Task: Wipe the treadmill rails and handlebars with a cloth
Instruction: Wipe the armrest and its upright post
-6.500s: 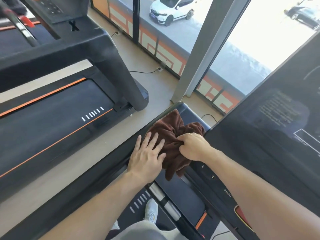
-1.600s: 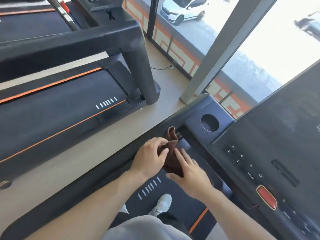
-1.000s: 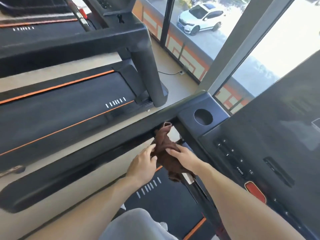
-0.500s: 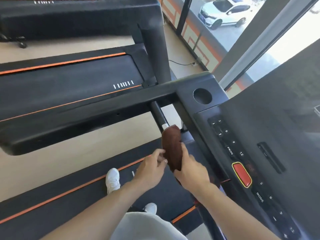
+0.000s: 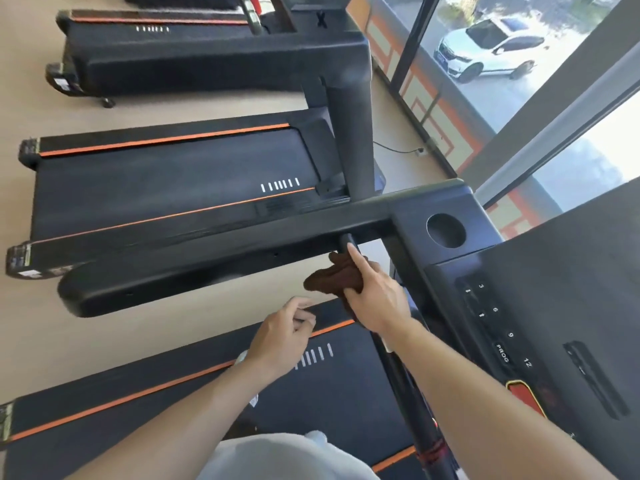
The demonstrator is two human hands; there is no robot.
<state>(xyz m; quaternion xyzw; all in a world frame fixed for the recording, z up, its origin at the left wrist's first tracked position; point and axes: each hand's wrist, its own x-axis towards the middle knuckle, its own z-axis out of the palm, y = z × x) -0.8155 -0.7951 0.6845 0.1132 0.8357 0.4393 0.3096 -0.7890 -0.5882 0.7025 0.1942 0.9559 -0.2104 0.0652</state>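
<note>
My right hand (image 5: pixel 375 296) grips a brown cloth (image 5: pixel 330 279) wrapped around the upper end of the thin black handlebar (image 5: pixel 347 241), just below where it meets the wide black side rail (image 5: pixel 194 258). The index finger lies along the bar. Lower down, the same bar runs on under my right forearm. My left hand (image 5: pixel 282 337) hovers below and left of the cloth, fingers loosely curled, holding nothing and touching nothing.
The console (image 5: pixel 540 323) with number buttons, a red stop button (image 5: pixel 523 396) and a round cup holder (image 5: pixel 446 230) is on the right. Below me lies the belt (image 5: pixel 311 393) with orange stripes. Two other treadmills (image 5: pixel 166 178) stand to the left. Windows (image 5: pixel 485 64) are ahead.
My right hand has slid the cloth up the handlebar toward the side rail. My left hand has let go of the cloth and dropped away to the left.
</note>
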